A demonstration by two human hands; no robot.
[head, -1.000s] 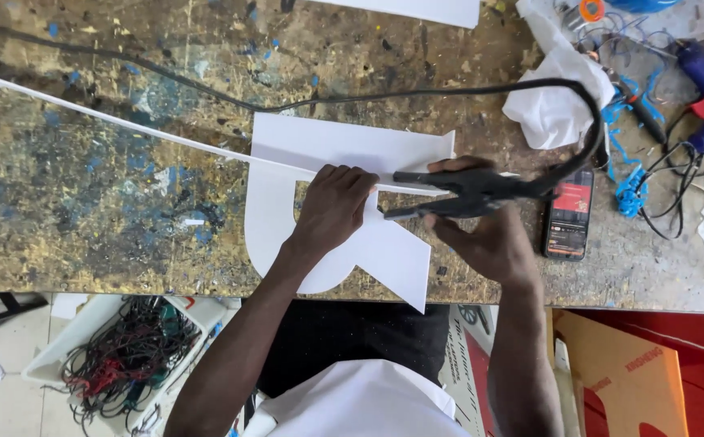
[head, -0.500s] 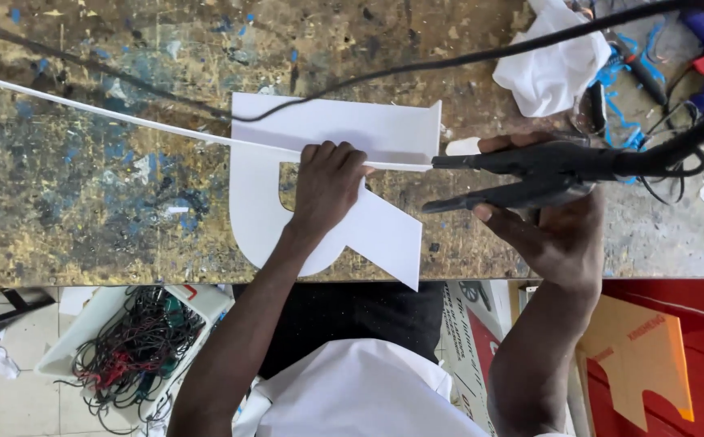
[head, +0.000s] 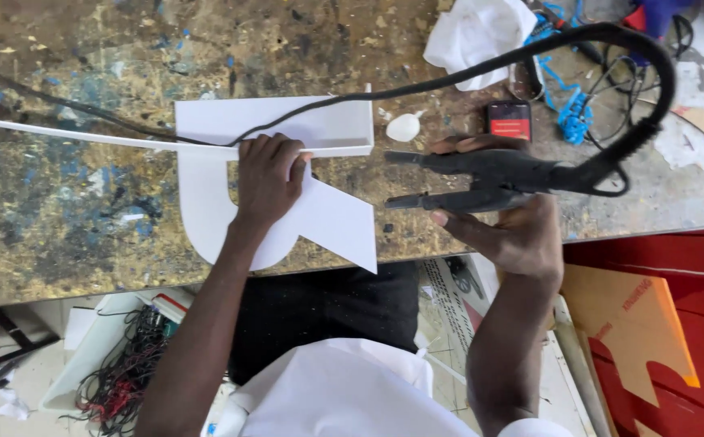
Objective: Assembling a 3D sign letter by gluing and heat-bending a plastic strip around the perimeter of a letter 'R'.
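- White flat letter-shaped plastic sheet (head: 230, 210) lies mid-frame on the paint-stained counter (head: 60, 235), pinned by the left hand (head: 267, 174), fingers pressed flat.
- Right hand (head: 514, 231), centre-right, has its grip closed around a black two-pronged corded tool (head: 481, 180), prongs pointing left toward the sheet's upright white edge strip (head: 319, 150).

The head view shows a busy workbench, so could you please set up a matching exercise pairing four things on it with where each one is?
Things:
1. white letter-shaped board
2. black two-pronged tool
3. crumpled white cloth
4. bin of tangled wires

Places:
A. under the bench, on the floor
B. at the far edge of the bench
C. pressed flat under the left hand
D. gripped in the right hand, prongs pointing at the board

Pairs: 1-C, 2-D, 3-B, 4-A
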